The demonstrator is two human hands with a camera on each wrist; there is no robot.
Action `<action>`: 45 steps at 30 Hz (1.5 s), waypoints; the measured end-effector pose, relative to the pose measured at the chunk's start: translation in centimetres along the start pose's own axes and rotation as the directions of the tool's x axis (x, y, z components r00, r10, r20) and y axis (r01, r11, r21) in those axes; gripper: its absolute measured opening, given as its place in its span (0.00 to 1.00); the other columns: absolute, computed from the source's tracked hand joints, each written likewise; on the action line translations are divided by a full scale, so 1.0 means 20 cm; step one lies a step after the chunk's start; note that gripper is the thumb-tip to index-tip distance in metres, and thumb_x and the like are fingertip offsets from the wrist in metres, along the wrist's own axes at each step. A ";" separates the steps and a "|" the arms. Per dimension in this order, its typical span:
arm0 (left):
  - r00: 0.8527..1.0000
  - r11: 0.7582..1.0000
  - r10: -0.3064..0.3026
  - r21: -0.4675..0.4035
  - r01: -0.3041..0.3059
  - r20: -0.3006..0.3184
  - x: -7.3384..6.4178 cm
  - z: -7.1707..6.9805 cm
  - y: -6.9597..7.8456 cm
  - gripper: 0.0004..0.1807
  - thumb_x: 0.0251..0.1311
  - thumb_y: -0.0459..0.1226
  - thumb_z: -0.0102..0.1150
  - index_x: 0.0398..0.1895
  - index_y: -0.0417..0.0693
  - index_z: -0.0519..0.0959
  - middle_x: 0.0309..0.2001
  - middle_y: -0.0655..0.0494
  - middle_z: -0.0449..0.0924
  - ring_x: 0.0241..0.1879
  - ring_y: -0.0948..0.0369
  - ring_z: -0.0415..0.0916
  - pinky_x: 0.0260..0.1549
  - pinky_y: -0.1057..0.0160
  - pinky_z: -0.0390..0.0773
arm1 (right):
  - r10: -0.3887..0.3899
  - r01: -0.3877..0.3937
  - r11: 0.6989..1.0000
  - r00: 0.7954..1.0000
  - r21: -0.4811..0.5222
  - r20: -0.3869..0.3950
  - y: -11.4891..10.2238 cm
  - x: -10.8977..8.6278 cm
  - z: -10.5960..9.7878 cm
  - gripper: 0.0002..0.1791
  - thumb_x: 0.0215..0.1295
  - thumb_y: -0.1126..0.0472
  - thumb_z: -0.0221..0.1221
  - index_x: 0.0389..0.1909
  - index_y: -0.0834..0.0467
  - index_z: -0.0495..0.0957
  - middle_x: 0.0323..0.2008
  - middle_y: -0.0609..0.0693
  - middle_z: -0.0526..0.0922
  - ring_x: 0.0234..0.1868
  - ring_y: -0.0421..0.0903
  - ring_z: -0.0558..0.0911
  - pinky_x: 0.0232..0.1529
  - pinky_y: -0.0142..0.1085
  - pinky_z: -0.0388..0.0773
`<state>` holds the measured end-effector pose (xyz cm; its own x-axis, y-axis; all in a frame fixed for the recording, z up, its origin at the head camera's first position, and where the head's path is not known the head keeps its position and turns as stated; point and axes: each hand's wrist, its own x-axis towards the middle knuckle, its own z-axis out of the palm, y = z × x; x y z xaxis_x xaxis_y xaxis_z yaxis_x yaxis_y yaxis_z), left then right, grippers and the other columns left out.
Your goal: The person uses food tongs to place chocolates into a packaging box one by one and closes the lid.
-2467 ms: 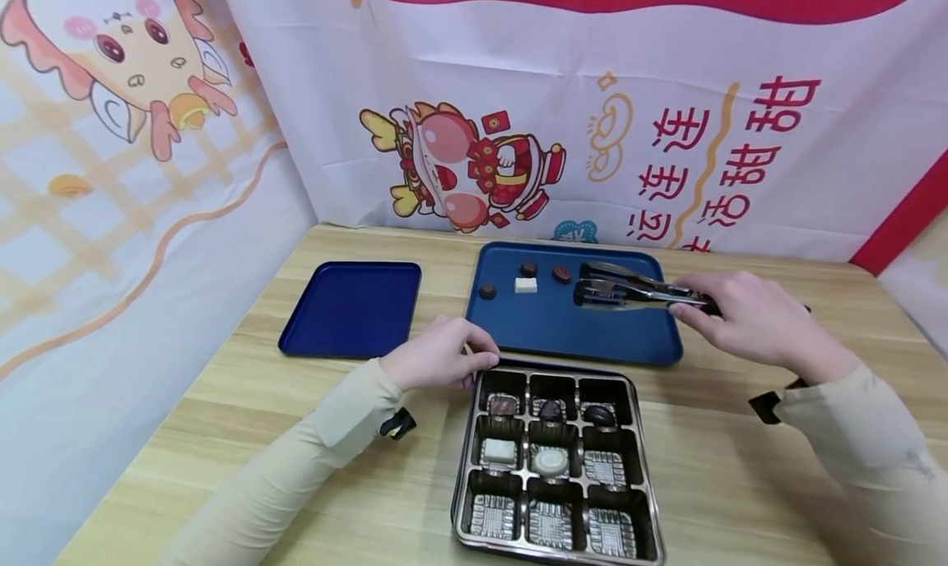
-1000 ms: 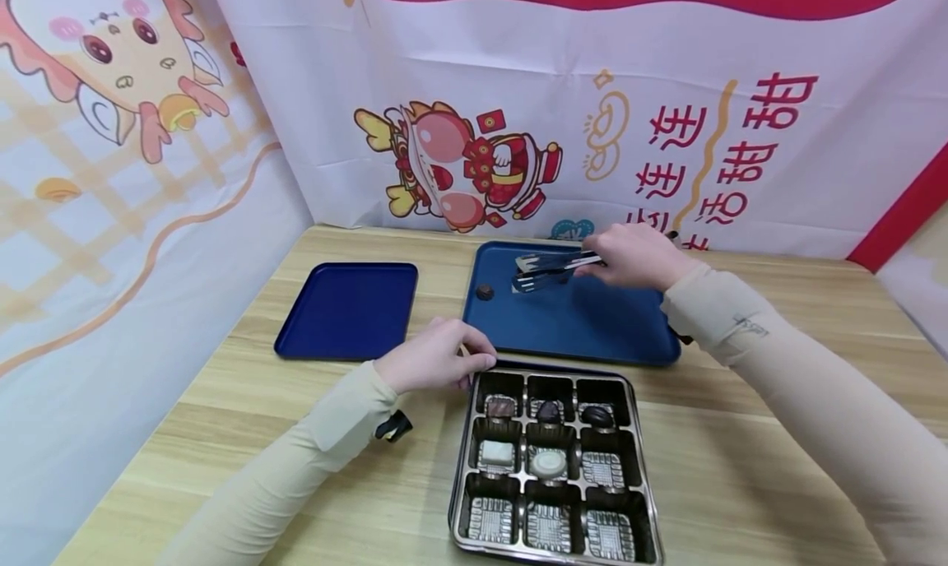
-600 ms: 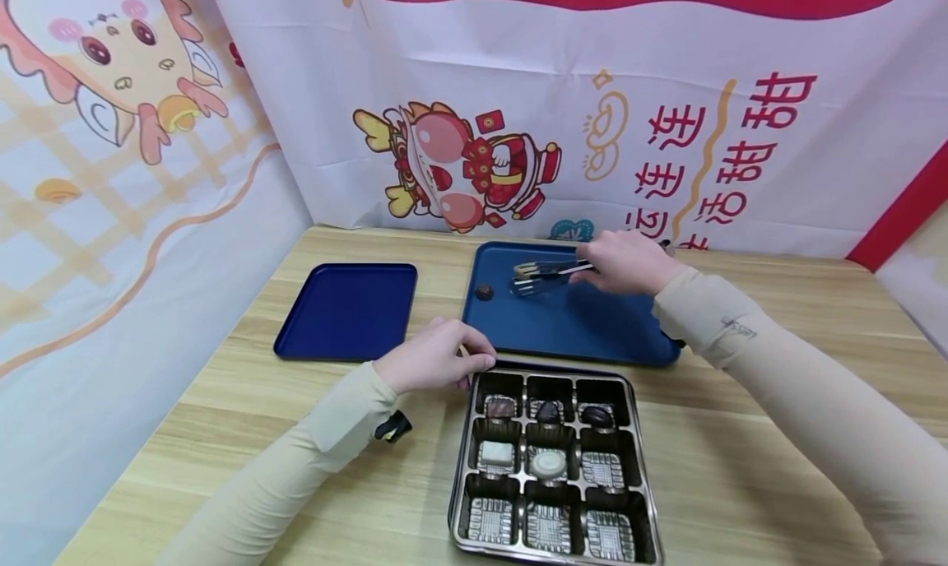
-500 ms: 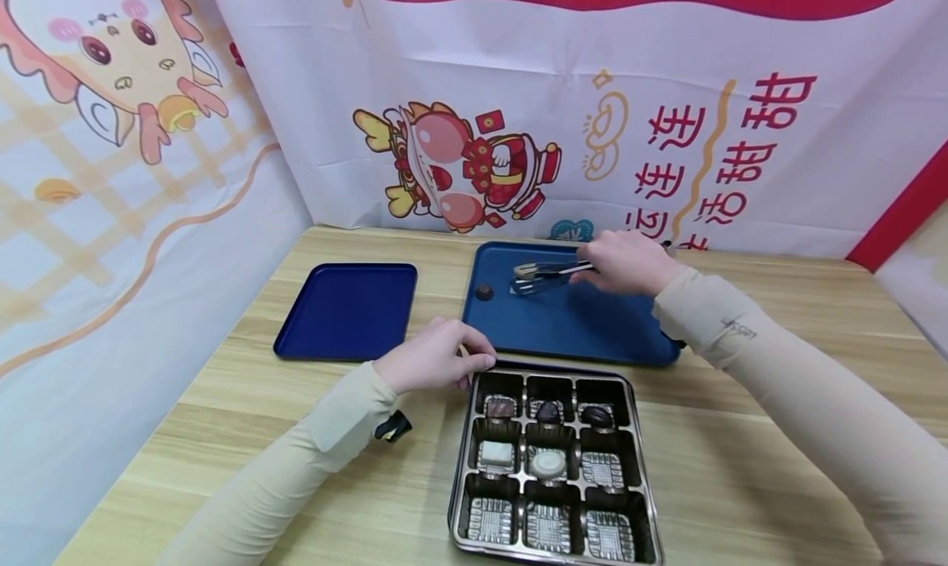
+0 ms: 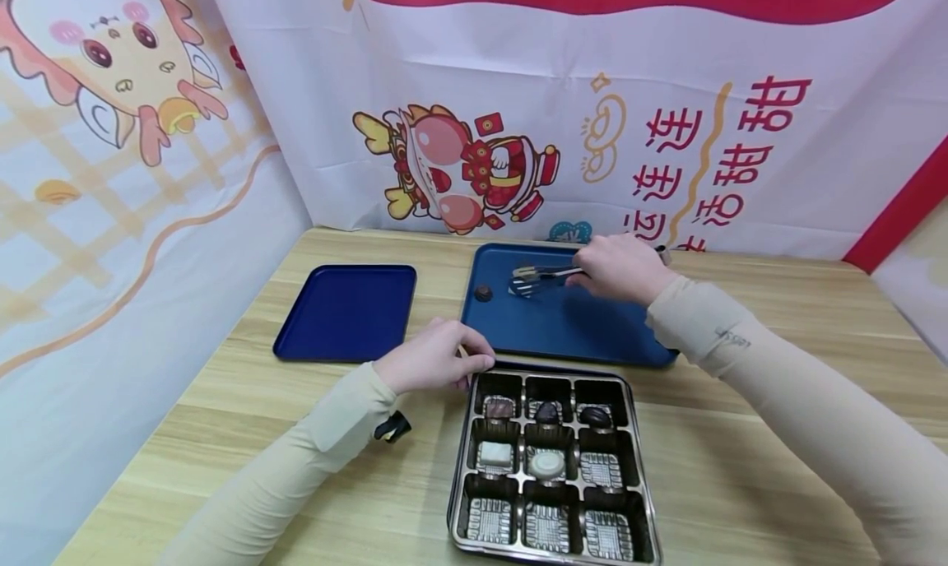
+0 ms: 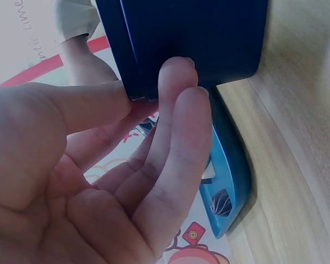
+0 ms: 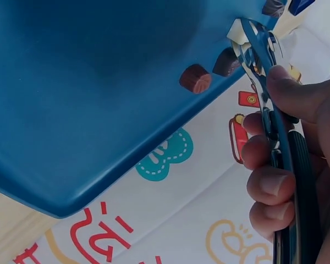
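My right hand [image 5: 622,266] grips metal tongs [image 7: 296,170] over the blue tray [image 5: 585,327]. The tong tips stand around a white chocolate [image 7: 237,33], seen best in the right wrist view. Close by on the tray are a fluted brown chocolate [image 7: 196,79] and a darker one [image 7: 226,62], both hidden behind the tongs in the head view. A round dark chocolate [image 5: 483,293] lies near the tray's left edge. With thumb and index finger, my left hand [image 5: 437,356] pinches the far left corner of the chocolate box [image 5: 521,474]; its other fingers curl beside the wall.
The box's far row holds brown and dark chocolates; its middle row has a white square [image 5: 496,453] and a white oval [image 5: 547,465]. A smaller navy tray [image 5: 348,311] lies to the left on the wooden table [image 5: 415,475]. A printed cloth [image 5: 481,48] hangs behind.
My right hand has carried the tongs left across the tray, and their tips have come down around the white chocolate. The left hand has stayed at the box corner.
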<state>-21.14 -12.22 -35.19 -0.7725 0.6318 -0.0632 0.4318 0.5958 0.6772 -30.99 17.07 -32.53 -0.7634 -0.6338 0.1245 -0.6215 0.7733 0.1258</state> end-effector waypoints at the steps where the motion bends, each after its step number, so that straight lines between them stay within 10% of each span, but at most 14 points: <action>1: 1.000 1.000 0.001 -0.001 -0.001 0.000 0.00 0.00 0.00 0.07 0.69 0.36 0.59 0.41 0.46 0.86 0.30 0.57 0.84 0.20 0.59 0.80 0.22 0.64 0.76 | 0.006 -0.006 1.000 1.000 0.000 0.003 0.00 0.00 0.00 0.12 0.62 0.49 0.67 0.28 0.53 0.86 0.21 0.45 0.79 0.17 0.42 0.75 0.18 0.42 0.75; 18: 1.000 1.000 0.000 -0.004 0.000 0.003 0.01 0.01 0.01 0.08 0.69 0.36 0.58 0.42 0.47 0.86 0.28 0.60 0.82 0.21 0.59 0.80 0.22 0.64 0.76 | -0.011 0.013 0.997 0.999 0.081 -0.030 0.01 -0.16 -0.03 0.16 0.65 0.51 0.65 0.18 0.50 0.79 0.11 0.41 0.67 0.10 0.38 0.65 0.12 0.35 0.57; 32: 1.000 1.000 -0.010 0.013 0.010 -0.006 0.00 0.01 0.00 0.08 0.69 0.37 0.59 0.43 0.48 0.86 0.33 0.60 0.84 0.21 0.59 0.81 0.24 0.64 0.79 | 0.062 -0.057 0.988 0.997 0.145 -0.034 0.00 -0.27 -0.06 0.15 0.63 0.49 0.67 0.41 0.56 0.89 0.25 0.46 0.85 0.11 0.37 0.67 0.11 0.35 0.56; 45: 1.000 1.000 -0.021 0.015 0.021 -0.008 0.01 0.01 0.00 0.07 0.69 0.37 0.59 0.43 0.49 0.86 0.34 0.63 0.83 0.22 0.60 0.81 0.25 0.64 0.79 | 0.095 -0.087 0.988 0.994 0.126 -0.060 0.00 -0.38 -0.11 0.19 0.62 0.47 0.67 0.44 0.58 0.88 0.12 0.40 0.72 0.09 0.38 0.64 0.12 0.34 0.57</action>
<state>-21.08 -11.96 -35.38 -0.7852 0.6151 -0.0716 0.4224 0.6166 0.6644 -24.73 21.81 -31.29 -0.8070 -0.5574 0.1948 -0.5700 0.8216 -0.0101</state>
